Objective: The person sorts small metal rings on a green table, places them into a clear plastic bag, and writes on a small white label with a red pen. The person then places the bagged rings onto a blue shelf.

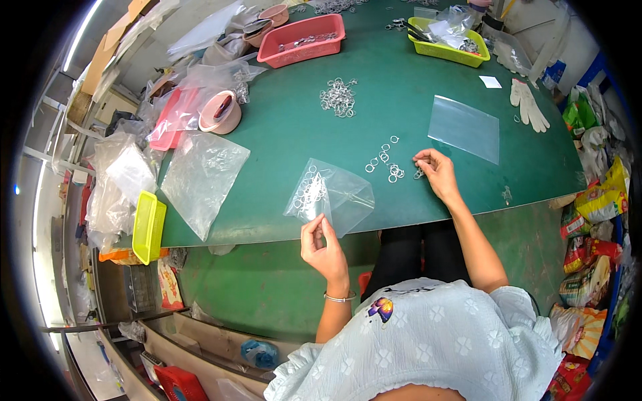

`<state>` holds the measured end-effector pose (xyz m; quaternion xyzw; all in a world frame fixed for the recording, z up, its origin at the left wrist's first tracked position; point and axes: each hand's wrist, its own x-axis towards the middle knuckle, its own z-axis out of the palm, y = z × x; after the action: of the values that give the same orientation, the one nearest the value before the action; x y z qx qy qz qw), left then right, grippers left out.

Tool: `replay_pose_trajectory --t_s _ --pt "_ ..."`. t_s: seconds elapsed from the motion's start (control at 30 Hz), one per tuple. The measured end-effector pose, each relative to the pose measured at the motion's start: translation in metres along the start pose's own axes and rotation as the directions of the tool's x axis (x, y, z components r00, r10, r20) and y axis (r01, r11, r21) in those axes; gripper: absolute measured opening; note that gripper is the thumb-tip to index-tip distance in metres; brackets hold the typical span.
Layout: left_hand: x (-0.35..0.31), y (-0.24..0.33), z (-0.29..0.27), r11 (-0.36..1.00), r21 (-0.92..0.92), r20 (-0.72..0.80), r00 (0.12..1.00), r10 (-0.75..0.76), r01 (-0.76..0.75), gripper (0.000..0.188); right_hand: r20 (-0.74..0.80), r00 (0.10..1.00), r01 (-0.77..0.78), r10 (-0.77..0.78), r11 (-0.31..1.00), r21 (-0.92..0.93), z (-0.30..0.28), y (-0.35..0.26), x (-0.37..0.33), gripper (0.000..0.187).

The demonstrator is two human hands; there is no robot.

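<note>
My left hand (326, 248) pinches the near edge of a clear plastic bag (351, 194) at the table's front edge. Inside the bag, on its left side, lies a cluster of silvery metal rings (310, 192). My right hand (439, 177) is over the table to the right, thumb and fingertips closed together. Just under those fingers shows a small metal piece (418, 174), partly hidden; whether they grip it is unclear. Several loose metal rings (384, 157) lie between my hands. Farther back is a larger pile of them (339, 98).
A flat clear plastic sheet or bag (464, 129) lies right of my right hand, near a white glove (529, 105). At the back stand a red basket (302, 41) and a yellow-green basket (449, 48). Plastic bags (204, 177) and a pink bowl (220, 113) occupy the left.
</note>
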<state>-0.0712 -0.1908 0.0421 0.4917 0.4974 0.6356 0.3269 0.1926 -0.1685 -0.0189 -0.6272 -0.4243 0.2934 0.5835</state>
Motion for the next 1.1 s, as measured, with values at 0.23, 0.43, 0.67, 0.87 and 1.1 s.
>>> replay_pose_trajectory --t_s 0.23,0.43,0.67,0.87,1.1 --pt "0.001 -0.002 -0.002 1.000 0.012 -0.005 1.000 -0.002 0.002 0.010 0.108 0.975 0.220 -0.192 0.859 -0.462 -0.009 -0.018 -0.014 0.020" --pt "0.000 0.001 0.001 1.000 0.011 0.002 1.000 0.015 -0.015 0.010 0.158 0.975 0.220 -0.156 0.770 -0.599 -0.012 -0.019 -0.021 0.016" --pt "0.000 0.000 0.000 1.000 0.003 0.000 1.000 0.013 -0.013 0.010 0.066 0.984 0.179 -0.167 0.908 -0.379 -0.005 -0.051 -0.030 0.012" --pt "-0.002 0.002 0.003 1.000 -0.013 0.018 1.000 0.004 -0.003 0.010 0.305 0.698 0.715 -0.648 0.605 -0.351 0.060 -0.097 -0.065 0.013" --pt "-0.002 0.001 -0.001 1.000 0.011 0.009 1.000 -0.012 0.012 0.010 0.160 0.792 0.606 -0.589 0.729 -0.317 0.049 -0.073 -0.055 0.018"
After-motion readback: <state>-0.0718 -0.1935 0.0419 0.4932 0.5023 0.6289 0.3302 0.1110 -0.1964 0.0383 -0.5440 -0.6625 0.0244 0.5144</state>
